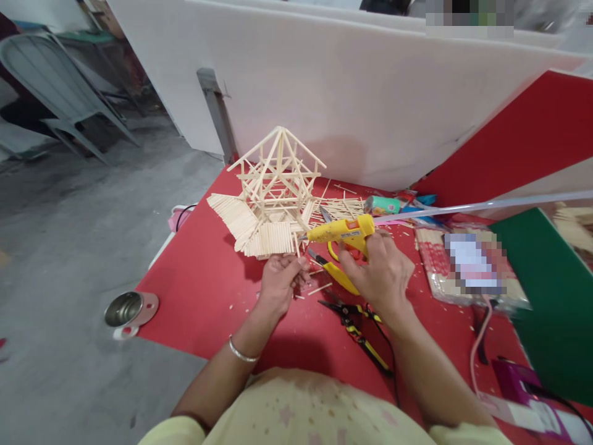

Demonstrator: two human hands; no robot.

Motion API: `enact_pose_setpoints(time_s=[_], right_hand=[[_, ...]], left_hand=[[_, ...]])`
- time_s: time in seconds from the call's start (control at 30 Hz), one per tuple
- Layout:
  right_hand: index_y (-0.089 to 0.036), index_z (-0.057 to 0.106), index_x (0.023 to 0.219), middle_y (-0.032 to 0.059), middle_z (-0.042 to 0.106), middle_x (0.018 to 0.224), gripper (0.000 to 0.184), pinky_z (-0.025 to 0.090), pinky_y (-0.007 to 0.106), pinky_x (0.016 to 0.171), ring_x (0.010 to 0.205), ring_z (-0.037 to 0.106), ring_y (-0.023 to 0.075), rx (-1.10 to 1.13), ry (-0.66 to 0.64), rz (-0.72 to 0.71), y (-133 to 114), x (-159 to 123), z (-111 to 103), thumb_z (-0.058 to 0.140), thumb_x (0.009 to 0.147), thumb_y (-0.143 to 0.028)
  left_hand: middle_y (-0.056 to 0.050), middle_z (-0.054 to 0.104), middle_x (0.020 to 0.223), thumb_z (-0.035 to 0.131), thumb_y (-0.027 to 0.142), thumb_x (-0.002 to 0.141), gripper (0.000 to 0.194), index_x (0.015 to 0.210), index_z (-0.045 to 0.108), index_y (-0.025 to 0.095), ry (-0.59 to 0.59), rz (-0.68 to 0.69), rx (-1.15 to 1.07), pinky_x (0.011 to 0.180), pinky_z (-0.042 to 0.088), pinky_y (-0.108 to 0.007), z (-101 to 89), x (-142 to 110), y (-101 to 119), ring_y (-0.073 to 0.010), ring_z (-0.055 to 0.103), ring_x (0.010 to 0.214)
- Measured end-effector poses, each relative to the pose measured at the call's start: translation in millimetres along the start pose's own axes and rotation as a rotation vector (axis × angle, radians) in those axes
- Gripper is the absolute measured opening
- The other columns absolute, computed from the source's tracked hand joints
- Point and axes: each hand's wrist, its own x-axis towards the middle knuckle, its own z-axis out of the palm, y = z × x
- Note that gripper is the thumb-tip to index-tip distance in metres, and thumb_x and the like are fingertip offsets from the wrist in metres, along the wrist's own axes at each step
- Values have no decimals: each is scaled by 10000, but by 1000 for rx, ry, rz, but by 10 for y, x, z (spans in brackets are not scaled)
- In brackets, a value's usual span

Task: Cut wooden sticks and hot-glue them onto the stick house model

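Observation:
A small house model (271, 198) built of thin wooden sticks stands on the red table (204, 290), with an open roof frame and stick panels at its base. My right hand (377, 272) grips a yellow glue gun (340, 230) with a long clear glue stick out the back; its nozzle points left at the model's lower right edge. My left hand (279, 278) is closed in a pinch on a short wooden stick just under that nozzle, close to the model's base.
Yellow-handled scissors (336, 272) and black-and-yellow pliers (359, 330) lie by my hands. A packet of sticks (463, 269), loose sticks (340, 207), a green board (551, 303) and a purple item (514, 380) sit right. A white partition stands behind; a steel cup (124, 309) is on the floor left.

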Motion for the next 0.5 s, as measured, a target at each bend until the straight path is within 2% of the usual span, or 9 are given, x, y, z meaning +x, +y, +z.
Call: enact_pose_setpoints(time_s=[0.17,0.5], right_hand=[[-148,660,1043,72,678,858,361,315,260,546,670,584,162,12,2,-12,-16,5,18,632,869,-462],[-152,644,1110,103,700,967,385,298,288,574,666,576,164,-61,-57,-41,-134,104,88,566,918,-477]], left_hand=[[-56,677,559,912,380,590,366,640,698,86,47,-13,-10,418,436,-167,-18,65,55,-84,576,432],[-22,688,620,902,314,606,303,728,712,111,74,-10,-94,442,458,-180,-26,125,38,-88,594,477]])
